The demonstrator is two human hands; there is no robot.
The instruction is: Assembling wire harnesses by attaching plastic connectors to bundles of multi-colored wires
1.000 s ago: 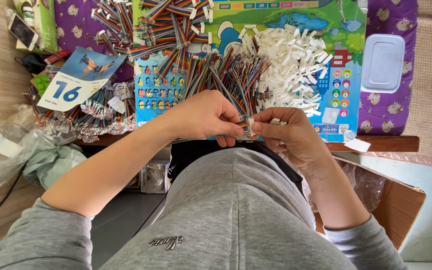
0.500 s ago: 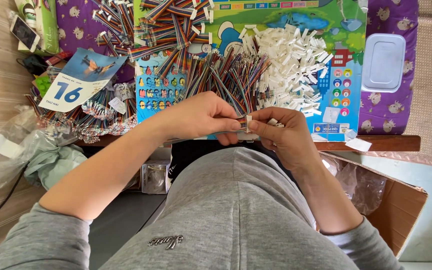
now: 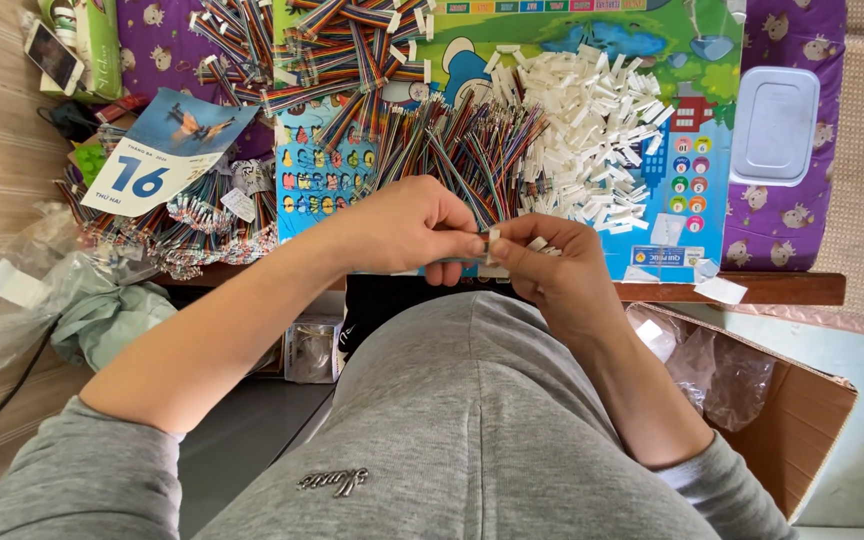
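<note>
Hands meet at near table edge [image 3: 772, 288]: left hand [image 3: 407, 228] and right hand [image 3: 550, 268] both pinch one small white connector [image 3: 493, 240], fingertips closed on it, its wire hidden. Risk: piece is tiny and could slip into the lap if either pinch loosens. Multicoloured wire pile [image 3: 462, 145] and white connector heap [image 3: 592, 130] lie farther off.

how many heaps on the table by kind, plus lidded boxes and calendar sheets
white connector heap: 1
loose coloured wire heap: 1
rainbow ribbon cable heap: 1
bundled wire heap: 1
pale lidded box: 1
calendar sheet: 1
total: 6
</note>
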